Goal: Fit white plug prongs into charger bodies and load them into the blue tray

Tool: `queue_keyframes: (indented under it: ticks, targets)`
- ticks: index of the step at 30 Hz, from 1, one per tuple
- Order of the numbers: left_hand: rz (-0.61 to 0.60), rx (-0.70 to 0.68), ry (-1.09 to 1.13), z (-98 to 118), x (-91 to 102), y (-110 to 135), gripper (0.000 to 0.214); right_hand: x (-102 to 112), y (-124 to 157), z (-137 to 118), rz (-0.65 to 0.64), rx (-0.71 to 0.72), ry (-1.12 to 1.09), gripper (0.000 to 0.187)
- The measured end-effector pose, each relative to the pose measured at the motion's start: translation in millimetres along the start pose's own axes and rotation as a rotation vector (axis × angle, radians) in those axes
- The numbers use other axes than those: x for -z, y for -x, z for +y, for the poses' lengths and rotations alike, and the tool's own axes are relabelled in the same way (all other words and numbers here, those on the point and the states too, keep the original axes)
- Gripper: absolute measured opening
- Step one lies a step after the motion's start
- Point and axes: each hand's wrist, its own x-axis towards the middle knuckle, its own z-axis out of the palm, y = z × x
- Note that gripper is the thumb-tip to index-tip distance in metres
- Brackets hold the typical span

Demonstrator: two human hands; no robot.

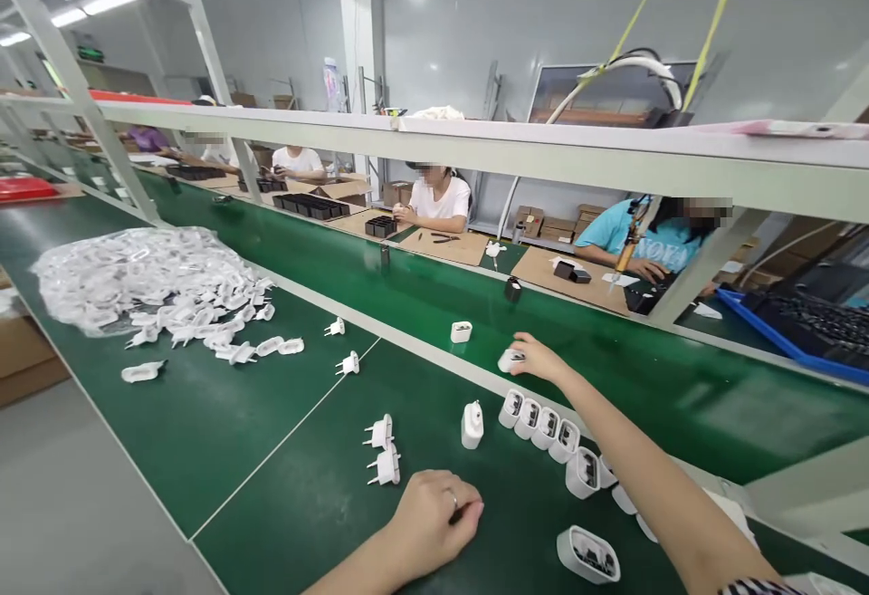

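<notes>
Right hand point(539, 358) tight around white charger shell point(508, 360); left hand point(431, 515) fisted on green mat point(272, 477)

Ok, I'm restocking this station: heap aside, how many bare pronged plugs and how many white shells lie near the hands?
Bare pronged plugs: 4
Shells standing free: 8
Shell under the right hand: 1
Total: 13, with more shells partly hidden behind the right arm.

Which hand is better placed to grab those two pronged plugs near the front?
Likely the left. The left hand lies closed just beside the pronged plugs, while the right hand is stretched far off, resting on a white shell.
</notes>
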Motion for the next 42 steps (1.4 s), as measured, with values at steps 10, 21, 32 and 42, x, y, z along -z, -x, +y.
queue_keyframes:
  ticks: [10,21,32,42]
  targets:
    - [0.040,0.078,-0.087,-12,7.7,-4,0.021,-11,-64,-55,-0.075,0.135,0.023,0.081]
    - [0.420,0.637,-0.158,-58,55.2,-13,0.024,51,39,-29,0.060,-0.153,0.102,0.055]
    - [-0.007,0.822,-0.356,-126,91.2,-51,0.030,-17,274,-23,-0.095,-0.510,0.000,0.056]
    - [-0.623,0.424,0.637,88,3.2,-82,0.043,-25,310,-55,0.389,-0.330,-0.251,0.068]
